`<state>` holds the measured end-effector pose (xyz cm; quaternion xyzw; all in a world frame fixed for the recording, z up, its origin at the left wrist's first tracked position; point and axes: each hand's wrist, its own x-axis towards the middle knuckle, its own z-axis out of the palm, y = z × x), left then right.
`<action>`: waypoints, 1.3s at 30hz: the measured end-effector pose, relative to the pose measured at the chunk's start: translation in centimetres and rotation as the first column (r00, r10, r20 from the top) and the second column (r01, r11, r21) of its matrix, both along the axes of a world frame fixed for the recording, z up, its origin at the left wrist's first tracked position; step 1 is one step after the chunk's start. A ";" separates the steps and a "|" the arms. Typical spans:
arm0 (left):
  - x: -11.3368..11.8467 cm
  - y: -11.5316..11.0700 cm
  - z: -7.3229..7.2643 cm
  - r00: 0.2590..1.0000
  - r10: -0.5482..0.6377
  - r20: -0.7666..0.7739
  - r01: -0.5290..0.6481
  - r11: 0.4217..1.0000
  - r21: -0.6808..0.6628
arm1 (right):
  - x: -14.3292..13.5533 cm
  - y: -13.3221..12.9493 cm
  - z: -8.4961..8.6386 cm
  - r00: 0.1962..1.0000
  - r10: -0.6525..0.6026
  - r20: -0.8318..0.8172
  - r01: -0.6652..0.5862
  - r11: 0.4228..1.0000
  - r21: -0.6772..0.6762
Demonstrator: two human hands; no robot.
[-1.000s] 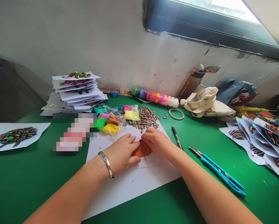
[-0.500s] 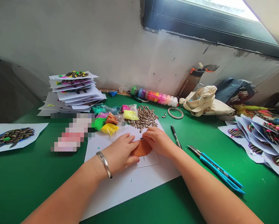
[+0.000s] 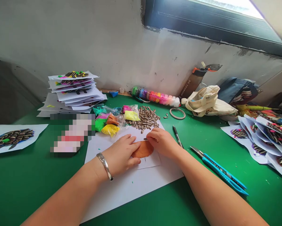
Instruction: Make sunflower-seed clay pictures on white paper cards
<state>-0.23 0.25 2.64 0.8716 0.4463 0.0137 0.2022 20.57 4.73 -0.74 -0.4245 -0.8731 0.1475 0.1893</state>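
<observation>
An orange, flattened clay shape (image 3: 142,150) lies on a small white paper (image 3: 152,164), with pencil lines just below it. My left hand (image 3: 123,152) rests flat with its fingers apart, the fingertips touching the clay's left side and the paper. At the clay's upper right edge, my right hand (image 3: 161,142) pinches a dark sunflower seed (image 3: 145,139), partly hidden by the fingers. Beneath the small paper is a larger white sheet (image 3: 112,194). Just beyond my hands a pile of striped sunflower seeds (image 3: 147,117) spills onto that sheet.
Bags of coloured clay (image 3: 110,130) sit left of the seeds. A pen (image 3: 177,136) and a blue utility knife (image 3: 221,169), blade exposed, lie to the right. Stacked seed pictures (image 3: 76,94) stand back left, others (image 3: 261,138) at right. A tape roll (image 3: 177,113) is behind.
My right hand has shifted very slightly at the clay's top edge, and the seed with it. My left hand stays put.
</observation>
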 end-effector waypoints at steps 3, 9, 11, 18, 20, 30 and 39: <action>0.0 0.1 -0.1 1.000 -0.007 -0.002 0.007 1.000 0.013 | 0.0 -0.2 0.1 1.000 -0.012 0.002 0.012 1.000 -0.013; -0.1 0.0 -0.2 1.000 -0.010 0.006 0.010 1.000 0.018 | 0.3 -0.7 0.0 0.989 -0.144 0.012 0.144 0.989 -0.022; -0.1 0.0 -0.1 1.000 -0.005 0.007 0.005 1.000 0.010 | 0.3 -1.1 0.0 0.985 -0.173 0.023 0.174 0.985 -0.017; 0.3 -0.1 0.6 1.000 0.013 -0.009 -0.013 0.999 -0.037 | -0.2 -2.4 -0.1 0.964 -0.260 0.053 0.260 0.965 0.022; 0.3 -0.1 0.6 1.000 0.011 -0.014 -0.011 0.999 -0.031 | -0.4 -2.6 -0.2 0.959 -0.277 0.058 0.275 0.961 0.037; 0.2 -0.1 0.0 1.000 0.002 -0.010 -0.002 1.000 0.017 | 0.0 -2.7 -0.1 0.958 -0.282 0.051 0.280 0.959 0.037; 0.1 -0.1 0.0 1.000 -0.003 -0.004 0.003 1.000 0.012 | -0.1 -2.8 -0.2 0.974 -0.221 0.040 0.219 0.975 0.046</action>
